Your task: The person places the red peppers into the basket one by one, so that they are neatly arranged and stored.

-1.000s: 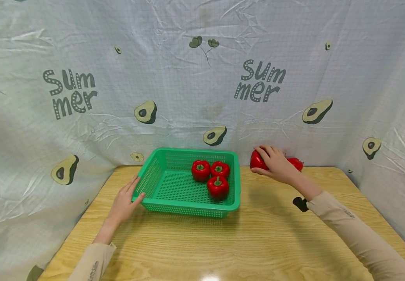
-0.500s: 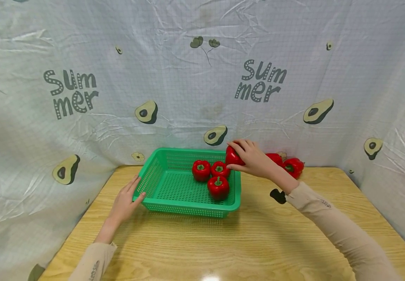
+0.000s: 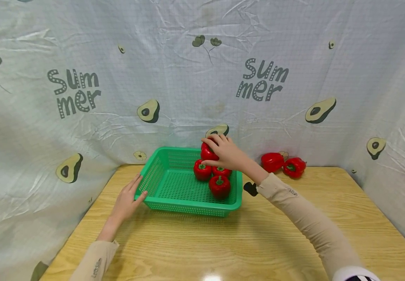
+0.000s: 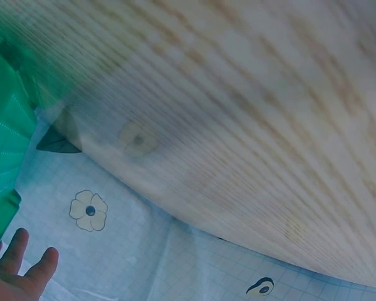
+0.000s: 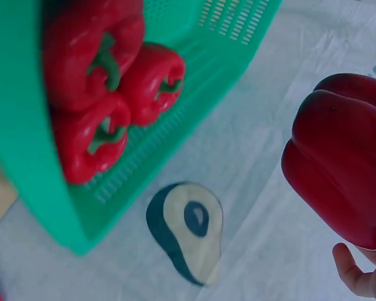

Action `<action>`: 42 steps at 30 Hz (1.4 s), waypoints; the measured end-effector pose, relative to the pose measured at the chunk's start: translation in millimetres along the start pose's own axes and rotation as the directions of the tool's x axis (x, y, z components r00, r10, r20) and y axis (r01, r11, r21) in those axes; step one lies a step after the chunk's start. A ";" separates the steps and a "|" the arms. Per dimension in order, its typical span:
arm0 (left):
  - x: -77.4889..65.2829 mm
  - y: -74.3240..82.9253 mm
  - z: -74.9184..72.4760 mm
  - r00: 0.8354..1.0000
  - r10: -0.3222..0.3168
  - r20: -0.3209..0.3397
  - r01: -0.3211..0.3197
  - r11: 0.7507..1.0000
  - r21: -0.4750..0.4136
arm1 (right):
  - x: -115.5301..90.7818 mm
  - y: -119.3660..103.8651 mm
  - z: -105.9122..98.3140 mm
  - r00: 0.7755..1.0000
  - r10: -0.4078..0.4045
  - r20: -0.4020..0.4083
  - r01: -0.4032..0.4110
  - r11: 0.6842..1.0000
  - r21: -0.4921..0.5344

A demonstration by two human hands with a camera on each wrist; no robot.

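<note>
I see the wooden counter point(image 3: 265, 238) backed by a printed cloth point(image 3: 174, 78) with avocados on it. On the counter sits a green basket point(image 3: 160, 183), its long side running left to right across my view. My right hand point(image 3: 225, 153) grips a red pepper point(image 3: 207, 153) above the basket's far right corner, fingers curled over its top; the pepper hangs clear over three peppers point(image 3: 212, 177) already lying inside. From the right wrist view the held pepper's long axis looks roughly upright, though I cannot tell which way its stem points. My left hand point(image 3: 127, 201) rests with relaxed, straight fingers against the basket's left rim. Two more peppers point(image 3: 284, 164) lie on the counter by the cloth, well right of the basket.
</note>
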State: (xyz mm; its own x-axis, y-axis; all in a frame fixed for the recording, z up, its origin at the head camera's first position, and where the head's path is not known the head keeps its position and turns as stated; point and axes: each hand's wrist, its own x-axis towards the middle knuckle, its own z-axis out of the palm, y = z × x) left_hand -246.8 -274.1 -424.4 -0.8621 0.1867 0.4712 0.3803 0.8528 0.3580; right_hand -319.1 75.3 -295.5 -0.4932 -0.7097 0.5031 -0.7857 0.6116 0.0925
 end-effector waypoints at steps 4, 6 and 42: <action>0.7 0.9 -1.1 1.000 0.000 0.000 0.000 1.000 0.007 | 13.2 -6.3 12.0 1.000 -0.017 -0.008 0.017 1.000 0.002; 0.4 1.4 -1.6 1.000 0.002 -0.002 -0.002 1.000 0.008 | 18.4 -9.1 19.4 1.000 -0.022 -0.001 0.022 1.000 0.009; -0.9 -1.5 0.1 1.000 -0.011 0.006 0.011 1.000 0.008 | 24.5 -26.6 111.5 0.872 -0.086 0.481 0.186 0.969 -0.163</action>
State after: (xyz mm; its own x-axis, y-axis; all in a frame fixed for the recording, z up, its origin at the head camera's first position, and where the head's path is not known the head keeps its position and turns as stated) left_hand -246.5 -275.5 -425.4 -0.8681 0.1804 0.4624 0.3684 0.8584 0.3569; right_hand -352.0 2.6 -381.5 -0.5421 -0.8401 0.0172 -0.7922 0.5178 0.3229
